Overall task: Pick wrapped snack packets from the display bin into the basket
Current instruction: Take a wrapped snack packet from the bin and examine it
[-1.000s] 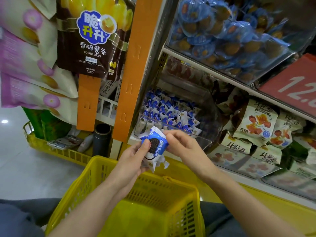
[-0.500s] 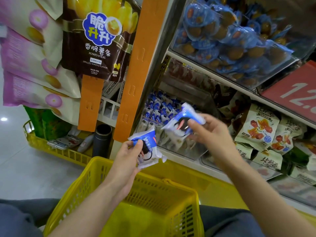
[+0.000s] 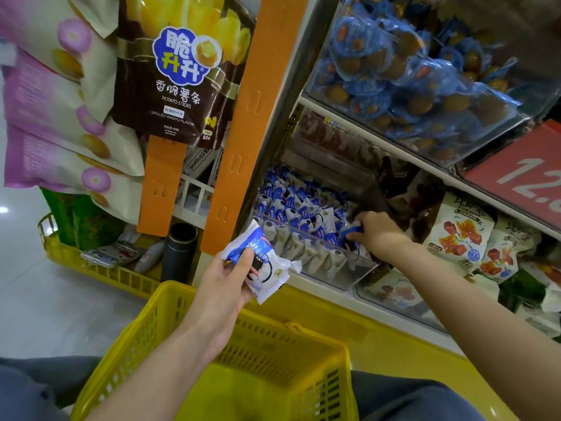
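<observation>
Two bare hands are at work. The left hand [image 3: 226,284], at centre frame, grips a blue-and-white wrapped snack packet [image 3: 261,262] above the far rim of the yellow basket [image 3: 142,326], thumb curled across its face. Whether a second packet lies behind it, I cannot tell. The right hand [image 3: 376,235], right of centre, reaches into the clear display bin [image 3: 331,276], and its fingers are curled round one blue-wrapped packet [image 3: 352,230] at the bin's right end. Dozens of like packets fill that bin in rows, too many to count. The basket's visible inside shows only bare yellow plastic.

One brown potato-sticks bag [image 3: 182,71] hangs at upper centre-left, with three pink-and-cream bags [image 3: 45,110] beside it at upper left. Two orange hanging strips show: a wide one [image 3: 267,117] and a short one [image 3: 159,189]. One dark cylinder [image 3: 179,250] stands beneath the short strip. An upper bin [image 3: 409,71] at upper right holds many blue-wrapped round snacks, and one red price sign [image 3: 516,177] sits at the right edge. White packets with red printing [image 3: 461,232] lie below it.

A second yellow basket [image 3: 91,268] rests on the pale, glossy floor [image 3: 30,299] at left. The shelving stands on a yellow base [image 3: 379,329].
</observation>
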`<state>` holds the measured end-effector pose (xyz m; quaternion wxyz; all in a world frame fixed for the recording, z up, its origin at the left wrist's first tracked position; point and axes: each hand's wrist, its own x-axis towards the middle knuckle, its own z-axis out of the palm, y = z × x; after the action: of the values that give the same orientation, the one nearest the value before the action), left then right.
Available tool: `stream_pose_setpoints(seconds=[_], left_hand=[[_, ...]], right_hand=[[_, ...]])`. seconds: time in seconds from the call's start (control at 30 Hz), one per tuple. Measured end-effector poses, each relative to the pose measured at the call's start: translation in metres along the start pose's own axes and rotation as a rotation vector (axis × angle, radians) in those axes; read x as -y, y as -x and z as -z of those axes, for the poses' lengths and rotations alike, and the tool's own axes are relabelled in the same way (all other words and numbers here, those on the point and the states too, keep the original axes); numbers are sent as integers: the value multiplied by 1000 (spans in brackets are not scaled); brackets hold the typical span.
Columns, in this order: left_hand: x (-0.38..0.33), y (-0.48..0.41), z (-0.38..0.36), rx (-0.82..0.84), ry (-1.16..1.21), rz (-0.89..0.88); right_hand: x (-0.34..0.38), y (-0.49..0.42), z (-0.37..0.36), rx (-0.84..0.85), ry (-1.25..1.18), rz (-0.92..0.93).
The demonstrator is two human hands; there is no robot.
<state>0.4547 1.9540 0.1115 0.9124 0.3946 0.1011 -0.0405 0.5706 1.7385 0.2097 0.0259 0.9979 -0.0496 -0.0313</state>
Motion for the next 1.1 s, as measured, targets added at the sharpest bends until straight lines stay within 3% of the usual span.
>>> stream_pose_setpoints(seconds=[0.2, 0.37, 0.43, 0.5, 0.57, 0.67, 0.77, 0.9, 1.1], left_hand=[[0, -3, 0, -72, -223, -54], [-4, 1, -3, 3, -76, -22], [-4, 2, -3, 9, -49, -23], [-3, 3, -4, 6, -24, -20], [-1, 3, -4, 7, 0, -15], [6, 3, -6, 31, -9, 0], [19, 5, -3, 60, -103, 16], [26, 5, 4, -9, -710, -174], [24, 9, 5, 105, -888, -392]], right_hand=[[2, -14, -12, 197, -142, -54], [2, -20, -17, 278, -22, -50], [5, -18, -18, 83, -75, -11], [12, 0, -18, -249, -291, 117], [21, 33, -20, -413, -499, 273], [40, 86, -32, -210, -771, 370], [52, 111, -48, -11, -874, 375], [50, 113, -61, 1, -910, 348], [41, 123, -80, -41, -794, 467]])
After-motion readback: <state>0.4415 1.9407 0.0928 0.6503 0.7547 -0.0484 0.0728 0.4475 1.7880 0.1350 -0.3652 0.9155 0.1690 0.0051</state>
